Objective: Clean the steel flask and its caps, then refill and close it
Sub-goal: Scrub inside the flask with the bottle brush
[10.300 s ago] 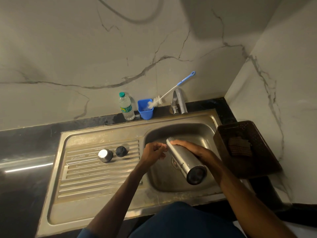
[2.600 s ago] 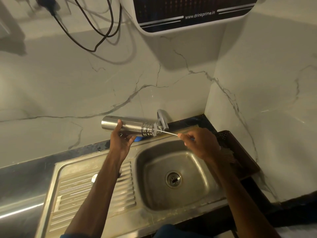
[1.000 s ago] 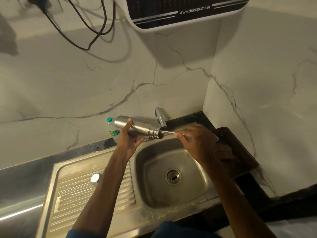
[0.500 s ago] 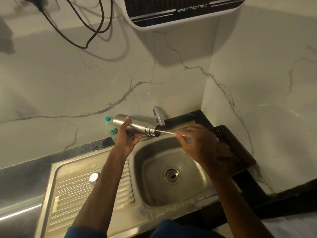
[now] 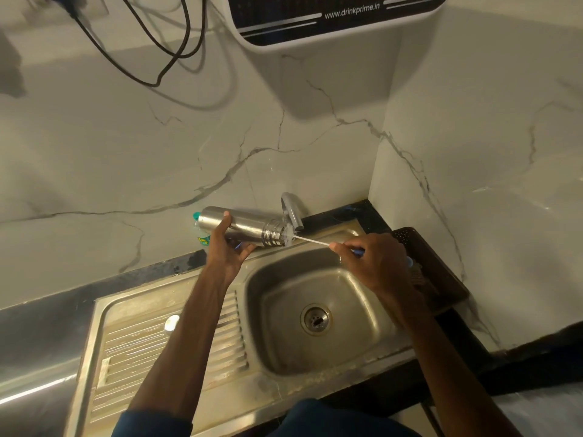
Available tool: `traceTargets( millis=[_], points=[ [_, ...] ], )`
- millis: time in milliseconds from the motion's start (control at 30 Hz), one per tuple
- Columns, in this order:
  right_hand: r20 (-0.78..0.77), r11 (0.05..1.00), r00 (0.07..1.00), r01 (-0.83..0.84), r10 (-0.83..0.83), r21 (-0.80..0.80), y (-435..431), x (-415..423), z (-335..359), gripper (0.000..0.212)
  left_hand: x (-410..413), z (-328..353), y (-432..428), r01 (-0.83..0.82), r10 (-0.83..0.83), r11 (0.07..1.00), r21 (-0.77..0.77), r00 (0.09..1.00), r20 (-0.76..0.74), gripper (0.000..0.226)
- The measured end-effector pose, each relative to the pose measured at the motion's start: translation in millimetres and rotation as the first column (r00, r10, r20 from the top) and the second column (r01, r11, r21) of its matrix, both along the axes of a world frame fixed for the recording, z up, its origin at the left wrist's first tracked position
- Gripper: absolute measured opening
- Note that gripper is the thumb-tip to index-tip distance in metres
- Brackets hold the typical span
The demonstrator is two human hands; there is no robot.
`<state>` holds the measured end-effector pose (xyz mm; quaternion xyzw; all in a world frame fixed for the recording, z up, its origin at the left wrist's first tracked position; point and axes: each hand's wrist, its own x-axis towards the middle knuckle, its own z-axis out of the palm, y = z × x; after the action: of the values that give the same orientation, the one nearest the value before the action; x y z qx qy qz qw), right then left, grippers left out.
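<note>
Cap sits on the drainboard below the left grip; sink basin lies open under both. Left hand clasps the steel flask sideways; right hand pinches the brush, bristles at its mouth, tap just behind.

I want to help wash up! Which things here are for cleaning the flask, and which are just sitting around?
For the job: steel flask, bottle brush, steel cap on the drainboard, sink, tap.

Just lying about: plastic bottle, brown basket, black cables.
</note>
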<state>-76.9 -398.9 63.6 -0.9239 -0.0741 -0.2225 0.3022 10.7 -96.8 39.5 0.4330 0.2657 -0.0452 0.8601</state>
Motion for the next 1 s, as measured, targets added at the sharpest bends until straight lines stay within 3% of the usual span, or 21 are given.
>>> traceTargets(
  millis=[133, 300, 567, 1000],
  points=[
    [-0.042, 0.999, 0.999, -0.004, 0.002, -0.037, 2.6, 0.8, 0.0, 0.042, -2.2, -0.4, -4.2, -0.007, 0.007, 1.0, 0.011, 1.0, -0.006, 0.071],
    [-0.146, 0.995, 0.988, -0.055, 0.043, -0.081, 18.5, 4.1, -6.3, 0.063, -4.5, -4.1, -14.3, 0.036, -0.036, 0.998, 0.053, 0.999, 0.0, 0.069],
    [-0.183, 0.998, 0.982, -0.049, 0.044, -0.026, 2.0, 2.7, -10.0, 0.061, -3.6, -5.0, -4.2, 0.026, -0.026, 1.0, 0.016, 1.0, 0.018, 0.067],
    [-0.299, 0.953, 0.932, -0.117, 0.202, 0.281, 6.3, -11.4, 3.0, 0.05, -5.3, -3.2, 1.0, 0.043, -0.042, 0.999, -0.012, 0.998, 0.054, 0.065]
  ],
)
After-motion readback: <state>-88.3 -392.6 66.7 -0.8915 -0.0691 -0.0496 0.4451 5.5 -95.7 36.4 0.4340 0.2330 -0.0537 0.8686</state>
